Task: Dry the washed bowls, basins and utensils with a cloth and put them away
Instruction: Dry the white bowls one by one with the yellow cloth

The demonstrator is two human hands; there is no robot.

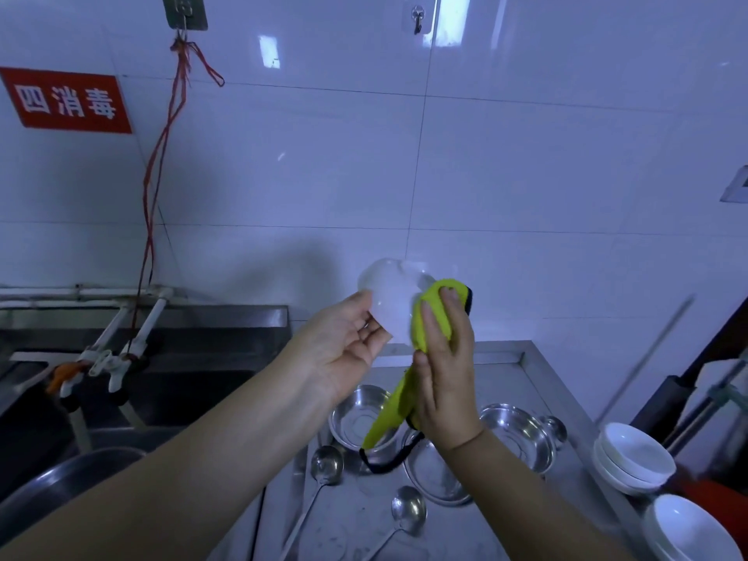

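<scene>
My left hand (342, 350) holds a white bowl (390, 297) up in front of the tiled wall, fingers on its near rim. My right hand (443, 370) presses a yellow cloth (429, 313) with black edging against the bowl's right side; the cloth's tail hangs down below my wrist. Below them, on the steel counter (530, 370), lie steel bowls (358, 419) (518, 435), a steel plate (433, 479) and two ladles (326, 467) (409, 512).
Stacked white bowls (635, 455) and another white bowl (688, 528) stand at the right edge. A sink with taps (109, 358) lies to the left, with a large steel basin (60, 483) at the lower left. A red cord (162, 155) hangs from a wall hook.
</scene>
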